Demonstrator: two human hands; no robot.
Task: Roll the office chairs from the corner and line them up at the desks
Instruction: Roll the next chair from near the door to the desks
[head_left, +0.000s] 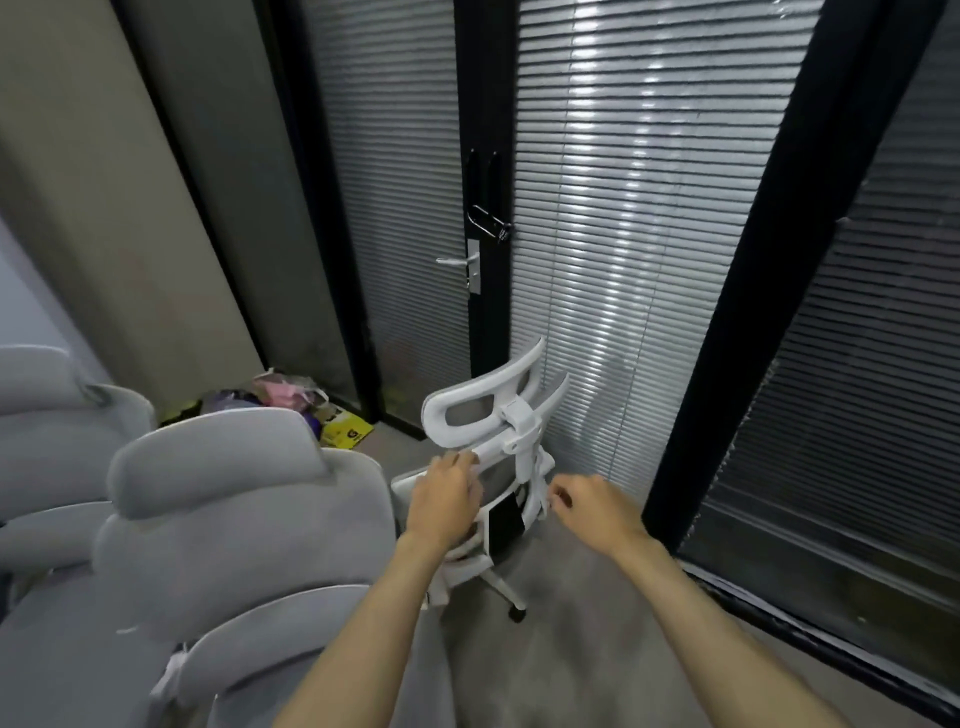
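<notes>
The white chair (511, 415) has a smooth, faintly glossy plastic frame with grey mesh panels. The grey chairs (228, 499) look like soft matt cloth. The door handle (460, 261) is shiny metal (the floor (582, 649) matt, mottled grey).

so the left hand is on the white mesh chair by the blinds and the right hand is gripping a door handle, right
Not quite. In the head view the left hand is on the white mesh chair, but the right hand is beside that chair's back, nowhere near the door handle.
</notes>
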